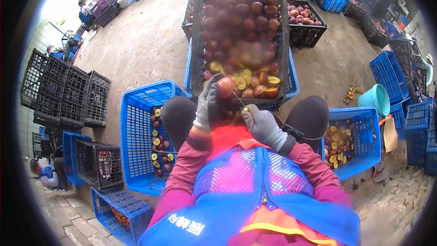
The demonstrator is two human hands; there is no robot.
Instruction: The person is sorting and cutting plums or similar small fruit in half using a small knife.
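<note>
My gloved left hand [208,102] is closed around a reddish plum [226,87], held over the near end of a black crate [195,41]. In my gloved right hand [264,125] is a small knife [240,101], its thin blade pointing at the plum; whether it touches the skin I cannot tell. Whole dark plums [248,23] fill most of the crate. Cut plum halves [246,78] with yellow flesh lie at its near end. The crate rests above a blue crate [293,75]. A smear blurs the middle of the view.
A blue basket [129,127] with halved plums stands by my left knee, another [359,118] by my right. A teal bucket [375,100] sits farther right. Stacked black crates [63,91] are at the left. Behind, a black crate [307,34] holds plums. Other people [48,173] sit at the left.
</note>
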